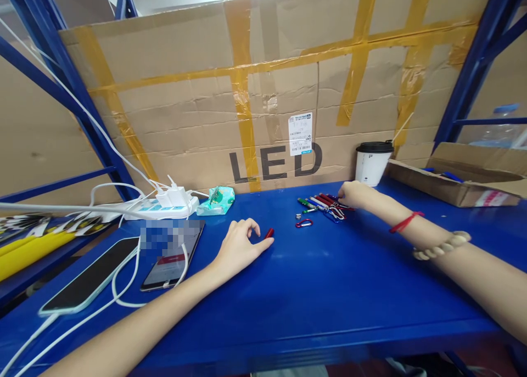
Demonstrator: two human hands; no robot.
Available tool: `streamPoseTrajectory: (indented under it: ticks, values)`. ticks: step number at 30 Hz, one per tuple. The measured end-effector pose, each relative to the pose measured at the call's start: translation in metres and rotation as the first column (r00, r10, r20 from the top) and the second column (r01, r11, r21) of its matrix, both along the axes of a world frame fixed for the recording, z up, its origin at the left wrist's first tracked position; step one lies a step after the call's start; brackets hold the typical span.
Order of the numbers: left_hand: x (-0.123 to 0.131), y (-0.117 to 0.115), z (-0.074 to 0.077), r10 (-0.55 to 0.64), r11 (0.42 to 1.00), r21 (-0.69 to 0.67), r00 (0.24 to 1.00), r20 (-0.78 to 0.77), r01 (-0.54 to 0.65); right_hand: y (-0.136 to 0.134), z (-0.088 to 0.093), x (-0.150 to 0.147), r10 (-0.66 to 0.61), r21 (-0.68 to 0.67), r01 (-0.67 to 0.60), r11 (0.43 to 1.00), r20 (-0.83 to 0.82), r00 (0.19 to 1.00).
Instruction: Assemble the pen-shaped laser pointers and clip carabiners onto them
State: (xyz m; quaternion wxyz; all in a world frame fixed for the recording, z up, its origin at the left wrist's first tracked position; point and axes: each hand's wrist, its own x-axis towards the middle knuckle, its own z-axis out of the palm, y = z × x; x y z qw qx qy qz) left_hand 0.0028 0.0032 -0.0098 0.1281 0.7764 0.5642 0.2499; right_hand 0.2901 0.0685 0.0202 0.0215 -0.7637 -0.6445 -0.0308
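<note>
My left hand [242,246] rests on the blue tabletop, fingers curved and apart. A small red cylinder [269,233] lies at its thumb tip; whether they touch I cannot tell. My right hand [357,195] reaches to the right end of a pile of slim metal rods with carabiner clips [325,203], coloured green, blue, silver and red. Its fingers are bent together there, and what they pinch is hidden. Just left of the pile are a loose red carabiner [304,223] and a tiny silver piece [298,217].
A lidded paper cup [373,163] and an open cardboard box [461,185] stand at the right. To the left are two phones [93,275], white cables, a power strip [162,207] and a teal packet [216,200]. Taped cardboard [197,124] closes off the back.
</note>
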Motion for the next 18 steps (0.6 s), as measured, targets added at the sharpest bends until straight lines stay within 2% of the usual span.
streamPoseTrajectory:
  ticks: [4,6,9,12,14,18]
  values:
    - [-0.001,0.002,-0.001,0.000,1.000,0.001,1.000,-0.031,0.000,-0.004,0.003,-0.006,0.034,0.095,-0.034,0.995,-0.002,0.999]
    - [-0.001,0.003,-0.002,-0.013,1.000,-0.010,0.999,-0.047,0.012,-0.006,0.002,-0.012,0.169,0.182,-0.161,0.970,-0.030,0.985]
    - [-0.001,0.005,-0.003,-0.036,0.999,-0.021,0.997,-0.065,0.035,-0.009,-0.001,-0.026,0.482,0.276,-0.435,0.857,-0.132,0.866]
    - [-0.002,0.006,-0.004,-0.053,0.998,-0.019,0.997,-0.047,0.052,-0.014,-0.007,-0.038,0.656,0.292,-0.598,0.747,-0.174,0.735]
    - [-0.003,0.007,-0.005,-0.057,0.998,-0.010,0.998,-0.026,0.056,-0.016,-0.011,-0.044,0.690,0.290,-0.633,0.718,-0.171,0.704]
    - [-0.004,0.009,-0.006,-0.053,0.999,0.010,0.999,-0.010,0.053,-0.017,-0.016,-0.048,0.681,0.305,-0.618,0.725,-0.176,0.711]
